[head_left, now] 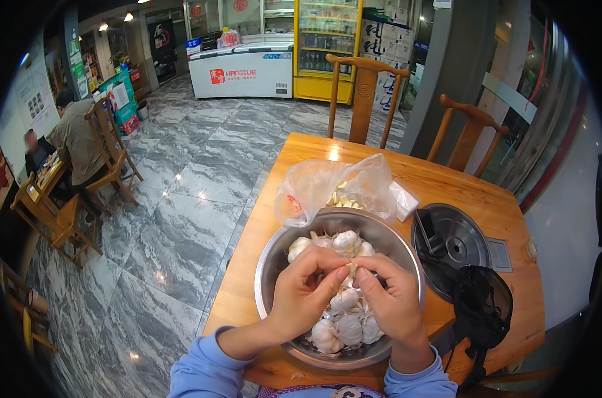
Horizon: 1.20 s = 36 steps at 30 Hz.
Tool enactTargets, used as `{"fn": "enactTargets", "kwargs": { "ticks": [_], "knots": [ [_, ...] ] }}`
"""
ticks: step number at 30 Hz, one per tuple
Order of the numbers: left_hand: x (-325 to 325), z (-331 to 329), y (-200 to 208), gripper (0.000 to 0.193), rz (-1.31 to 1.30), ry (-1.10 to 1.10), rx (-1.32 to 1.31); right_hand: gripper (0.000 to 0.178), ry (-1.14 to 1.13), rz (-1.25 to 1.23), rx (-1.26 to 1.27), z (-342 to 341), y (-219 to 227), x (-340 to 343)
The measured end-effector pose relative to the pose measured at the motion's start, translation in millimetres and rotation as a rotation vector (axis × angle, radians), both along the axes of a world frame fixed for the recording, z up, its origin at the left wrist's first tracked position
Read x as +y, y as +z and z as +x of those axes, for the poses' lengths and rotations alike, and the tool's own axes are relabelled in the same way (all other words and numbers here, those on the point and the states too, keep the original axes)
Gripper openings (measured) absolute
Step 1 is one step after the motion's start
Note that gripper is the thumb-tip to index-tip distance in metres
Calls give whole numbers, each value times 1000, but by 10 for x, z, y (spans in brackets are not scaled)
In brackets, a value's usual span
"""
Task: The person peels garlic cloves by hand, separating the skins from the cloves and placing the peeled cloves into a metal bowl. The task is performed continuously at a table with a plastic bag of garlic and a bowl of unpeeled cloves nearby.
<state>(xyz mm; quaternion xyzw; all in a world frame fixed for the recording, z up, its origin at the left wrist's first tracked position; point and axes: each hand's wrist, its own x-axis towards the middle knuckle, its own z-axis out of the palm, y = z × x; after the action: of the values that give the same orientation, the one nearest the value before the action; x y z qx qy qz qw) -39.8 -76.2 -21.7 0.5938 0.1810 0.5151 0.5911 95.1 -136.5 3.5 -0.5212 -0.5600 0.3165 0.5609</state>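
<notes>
Over a wide steel bowl (274,318), both my hands meet, thumbs and forefingers pinched around a small garlic clove (352,268). My left hand (305,285) grips one side of the clove and my right hand (394,292) the other. Whole white garlic bulbs (349,328) fill the bowl below, with more bulbs (346,243) behind my fingers. Just beyond the bowl, a clear plastic bag (314,186) lies with its mouth spread, and peeled garlic cloves (341,200) show in it. My palms cover part of the bowl's contents.
The wooden table (473,192) also carries a white tissue pack (403,200), a round metal burner inset (470,232) and a black mesh bag (490,302) at right. Wooden chairs (365,93) stand at the far side. A seated person (78,142) is at another table, far left.
</notes>
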Motion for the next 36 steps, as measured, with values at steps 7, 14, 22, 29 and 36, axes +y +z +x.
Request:
{"fn": "enactTargets", "kwargs": {
  "ticks": [7,14,22,29,36],
  "knots": [
    [-21,9,-54,15,399,257,126,7,-35,-63,152,-35,28,-37],
    [-23,-2,-49,21,666,341,200,5,-62,-20,103,-41,42,-63],
    [19,-73,33,6,-506,-270,-250,7,-139,64,-43,-52,23,-89],
    [138,-112,95,5,-574,-320,-250,11,-207,274,-328,57,43,-5],
    [69,-115,85,13,-466,-375,-79,16,-100,266,-245,74,107,-1]
  ]
}}
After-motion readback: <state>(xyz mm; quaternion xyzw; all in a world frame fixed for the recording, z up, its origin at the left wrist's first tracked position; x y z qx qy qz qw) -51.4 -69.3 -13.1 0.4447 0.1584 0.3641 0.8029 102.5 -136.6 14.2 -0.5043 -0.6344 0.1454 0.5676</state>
